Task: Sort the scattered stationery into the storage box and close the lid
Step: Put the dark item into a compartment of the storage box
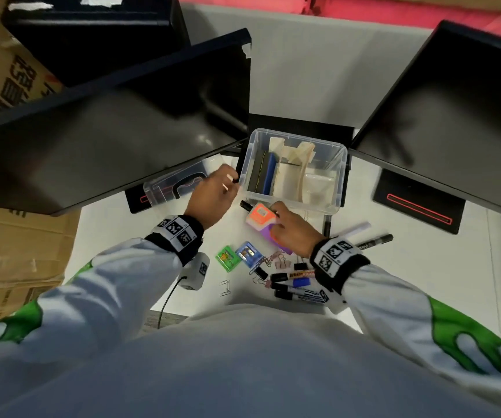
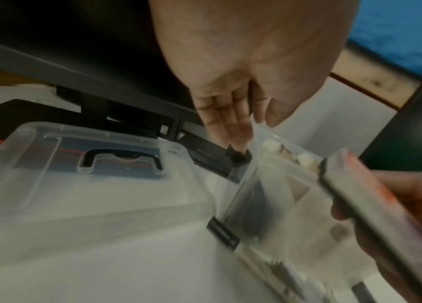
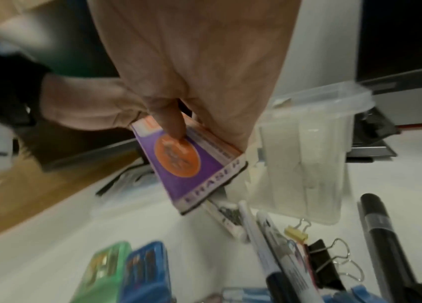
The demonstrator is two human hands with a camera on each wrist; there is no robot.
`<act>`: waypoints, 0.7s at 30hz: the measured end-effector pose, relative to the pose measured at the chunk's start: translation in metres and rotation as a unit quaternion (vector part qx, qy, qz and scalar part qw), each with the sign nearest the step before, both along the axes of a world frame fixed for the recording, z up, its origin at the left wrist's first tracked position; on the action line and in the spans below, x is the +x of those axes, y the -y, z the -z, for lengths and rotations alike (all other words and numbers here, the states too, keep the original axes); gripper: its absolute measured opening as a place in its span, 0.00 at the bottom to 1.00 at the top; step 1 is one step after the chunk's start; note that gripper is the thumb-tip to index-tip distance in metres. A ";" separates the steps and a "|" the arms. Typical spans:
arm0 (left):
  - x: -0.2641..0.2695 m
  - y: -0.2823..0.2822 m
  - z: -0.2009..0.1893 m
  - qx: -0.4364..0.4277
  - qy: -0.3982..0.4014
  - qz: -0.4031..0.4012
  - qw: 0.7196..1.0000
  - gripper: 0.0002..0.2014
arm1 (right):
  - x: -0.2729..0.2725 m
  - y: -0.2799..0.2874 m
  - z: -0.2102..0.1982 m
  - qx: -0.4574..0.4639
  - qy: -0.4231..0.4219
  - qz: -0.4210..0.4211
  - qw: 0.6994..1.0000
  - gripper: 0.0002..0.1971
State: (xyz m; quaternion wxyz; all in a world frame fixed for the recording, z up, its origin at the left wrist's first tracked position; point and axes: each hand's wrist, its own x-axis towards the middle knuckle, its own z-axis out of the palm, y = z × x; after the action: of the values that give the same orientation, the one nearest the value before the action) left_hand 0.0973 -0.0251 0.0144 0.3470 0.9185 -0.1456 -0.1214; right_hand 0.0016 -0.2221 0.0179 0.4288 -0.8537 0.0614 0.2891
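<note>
The clear storage box (image 1: 338, 176) stands open in the middle of the white desk, with cream dividers (image 1: 299, 155) and a dark pad beside a blue item (image 1: 268, 173) inside. Its clear lid (image 1: 167, 184) with a black handle lies to the left, partly under a monitor. My left hand (image 1: 232, 184) reaches to the box's left rim; in the left wrist view its straight fingers (image 2: 230, 127) touch a small black piece (image 2: 239, 156) there. My right hand (image 1: 276, 224) grips a purple and orange eraser pack (image 3: 178, 164) just in front of the box (image 3: 308, 164).
A green case (image 1: 227, 258), a blue case (image 1: 247, 254), binder clips (image 1: 276, 262), paper clips (image 1: 225, 287) and several markers (image 1: 297, 276) lie near the desk's front. A black marker (image 1: 375, 240) lies right. Two dark monitors (image 1: 107, 140) overhang the back. Cardboard boxes (image 1: 17, 236) stand left.
</note>
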 end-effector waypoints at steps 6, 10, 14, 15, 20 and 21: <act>0.033 0.035 -0.001 0.073 -0.016 0.064 0.995 0.20 | 0.018 0.011 -0.030 0.300 -0.032 0.222 0.927 0.24; 0.039 0.052 0.005 0.132 -0.049 0.088 0.986 0.19 | 0.056 0.015 -0.043 0.256 0.026 0.290 0.922 0.25; 0.036 0.054 0.010 0.142 -0.055 0.076 0.985 0.19 | 0.098 0.011 -0.049 0.103 0.112 0.237 0.960 0.21; 0.034 0.054 0.010 0.133 -0.056 0.072 0.987 0.21 | 0.107 0.009 -0.047 0.040 0.131 0.221 0.966 0.21; 0.027 0.055 0.004 0.053 -0.077 0.030 0.995 0.29 | 0.128 -0.010 -0.028 -0.193 0.138 0.190 0.952 0.17; 0.026 0.054 0.002 0.040 -0.086 0.018 0.995 0.28 | 0.128 -0.013 -0.023 -0.201 0.140 0.191 0.950 0.17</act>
State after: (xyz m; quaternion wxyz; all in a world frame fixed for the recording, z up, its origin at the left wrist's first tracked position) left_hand 0.1231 -0.0792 0.0129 0.3192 0.9150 -0.1270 -0.2114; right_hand 0.1293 -0.2091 0.0410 0.2995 -0.9264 0.2200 0.0610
